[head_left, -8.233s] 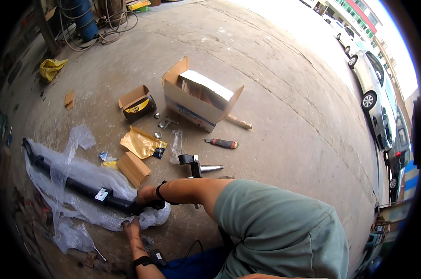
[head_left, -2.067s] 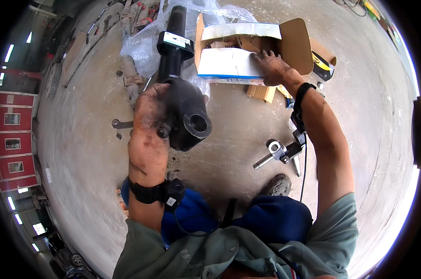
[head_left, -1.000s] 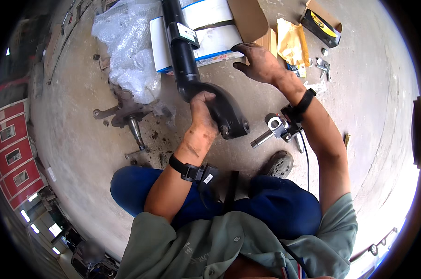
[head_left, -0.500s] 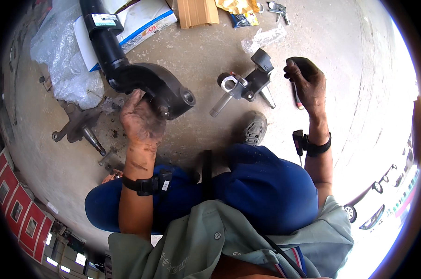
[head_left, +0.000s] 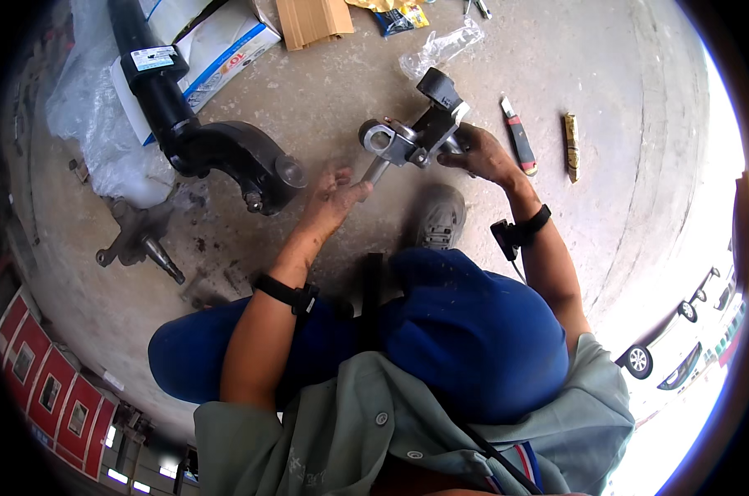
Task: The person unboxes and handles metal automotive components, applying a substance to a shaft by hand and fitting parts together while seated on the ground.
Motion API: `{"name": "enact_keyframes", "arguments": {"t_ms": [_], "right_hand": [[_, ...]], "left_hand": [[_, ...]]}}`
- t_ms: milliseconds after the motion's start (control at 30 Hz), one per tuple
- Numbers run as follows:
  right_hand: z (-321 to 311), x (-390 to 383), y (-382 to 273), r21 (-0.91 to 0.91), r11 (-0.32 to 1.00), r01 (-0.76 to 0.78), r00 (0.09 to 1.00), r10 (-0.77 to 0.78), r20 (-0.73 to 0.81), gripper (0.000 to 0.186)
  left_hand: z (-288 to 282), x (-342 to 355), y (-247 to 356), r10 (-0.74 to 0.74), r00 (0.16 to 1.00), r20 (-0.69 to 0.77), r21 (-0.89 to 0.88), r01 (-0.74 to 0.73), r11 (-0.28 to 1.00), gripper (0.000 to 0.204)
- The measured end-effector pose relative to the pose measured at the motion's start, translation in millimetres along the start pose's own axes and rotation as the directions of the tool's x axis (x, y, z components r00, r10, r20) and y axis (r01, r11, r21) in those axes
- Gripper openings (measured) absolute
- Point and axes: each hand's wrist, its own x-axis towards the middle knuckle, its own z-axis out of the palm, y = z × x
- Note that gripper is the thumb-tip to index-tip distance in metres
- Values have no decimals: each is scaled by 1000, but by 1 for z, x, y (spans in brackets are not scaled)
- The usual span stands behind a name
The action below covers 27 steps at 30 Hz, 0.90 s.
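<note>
A steering knuckle [head_left: 420, 136] in black and bare metal is in front of me, tilted, its bored eye to the left. My right hand [head_left: 488, 157] grips the knuckle's right side, fingers wrapped round its lower spindle. Beside the knuckle's left metal shaft is my left hand [head_left: 333, 198], its thumb apart from the other fingers, which are blurred; whether it touches the shaft I cannot tell. A black axle beam [head_left: 226, 149] with a curved end and a bored eye extends from the upper left, just left of my left hand.
A worn, dark knuckle [head_left: 139, 236] lies at the left near bubble wrap [head_left: 106, 140]. A white and blue box [head_left: 226, 66] and cardboard [head_left: 315, 21] are at the far side. A utility knife [head_left: 519, 140] and a gold wrapped stick [head_left: 572, 149] lie right. My shoe [head_left: 441, 219] is just below the knuckle.
My left hand has left the axle beam's curved end and moved right to the knuckle's shaft. My right hand has come down and left and taken hold of the knuckle.
</note>
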Motion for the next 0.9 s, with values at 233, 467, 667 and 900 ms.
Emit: {"name": "enact_keyframes", "arguments": {"t_ms": [233, 467, 667, 900], "right_hand": [[11, 33, -1, 48, 971, 232, 966, -236, 109, 47], [13, 26, -17, 271, 960, -64, 984, 16, 176, 28], [31, -17, -39, 56, 977, 208, 977, -205, -61, 28], [33, -52, -89, 68, 994, 87, 990, -94, 101, 28]], "left_hand": [[39, 45, 6, 22, 980, 199, 128, -48, 991, 47], [49, 84, -44, 144, 980, 136, 393, -187, 900, 28], [44, 61, -41, 111, 973, 202, -20, -109, 994, 37], [20, 12, -23, 447, 878, 169, 41, -460, 887, 42]]}}
